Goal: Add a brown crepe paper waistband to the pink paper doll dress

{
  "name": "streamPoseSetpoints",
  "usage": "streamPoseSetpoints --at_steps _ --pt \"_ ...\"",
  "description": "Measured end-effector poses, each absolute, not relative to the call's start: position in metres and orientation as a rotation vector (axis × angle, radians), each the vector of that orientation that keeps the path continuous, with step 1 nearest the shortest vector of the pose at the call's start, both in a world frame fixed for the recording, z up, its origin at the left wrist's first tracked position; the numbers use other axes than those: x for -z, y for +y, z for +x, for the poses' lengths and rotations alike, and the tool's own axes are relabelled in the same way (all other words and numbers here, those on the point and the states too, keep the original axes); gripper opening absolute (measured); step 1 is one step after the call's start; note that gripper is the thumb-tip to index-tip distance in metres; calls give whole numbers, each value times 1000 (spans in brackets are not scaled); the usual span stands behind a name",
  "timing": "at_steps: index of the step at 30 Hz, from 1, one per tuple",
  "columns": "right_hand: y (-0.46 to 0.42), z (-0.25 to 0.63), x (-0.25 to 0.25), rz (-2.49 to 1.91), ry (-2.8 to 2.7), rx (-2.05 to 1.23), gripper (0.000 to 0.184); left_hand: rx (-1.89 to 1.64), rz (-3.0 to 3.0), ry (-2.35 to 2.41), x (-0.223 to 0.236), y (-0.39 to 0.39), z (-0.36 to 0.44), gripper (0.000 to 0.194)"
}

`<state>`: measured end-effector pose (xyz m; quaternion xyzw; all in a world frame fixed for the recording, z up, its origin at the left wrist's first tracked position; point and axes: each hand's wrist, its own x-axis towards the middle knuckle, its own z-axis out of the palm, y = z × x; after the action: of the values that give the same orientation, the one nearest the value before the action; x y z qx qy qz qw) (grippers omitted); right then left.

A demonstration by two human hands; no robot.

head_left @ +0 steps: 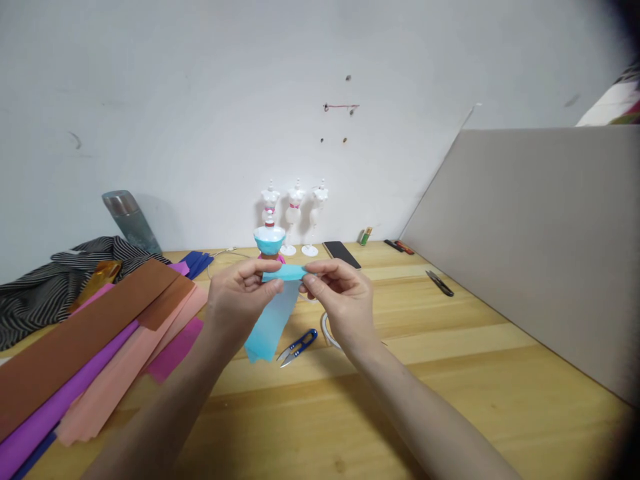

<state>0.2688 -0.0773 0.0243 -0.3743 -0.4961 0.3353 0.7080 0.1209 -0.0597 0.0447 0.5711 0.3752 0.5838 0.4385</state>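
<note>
My left hand and my right hand are raised over the wooden table, both pinching the top edge of a light blue paper strip between thumb and fingers. The strip hangs down from my fingers toward the table. Just behind my hands stands a small white mannequin with a blue paper skirt around it. Blue-handled thread snips lie on the table under my hands.
Long sheets of brown, pink and purple paper lie at the left, with striped cloth and a grey bottle behind. Two more white mannequins, a phone, black snips and a grey board at right.
</note>
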Motion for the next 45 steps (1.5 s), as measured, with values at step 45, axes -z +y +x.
streamPoseSetpoints --at_steps 45 --pt "-80 270 -25 -825 -1167 -790 12 -1485 1534 936 -44 -57 117 16"
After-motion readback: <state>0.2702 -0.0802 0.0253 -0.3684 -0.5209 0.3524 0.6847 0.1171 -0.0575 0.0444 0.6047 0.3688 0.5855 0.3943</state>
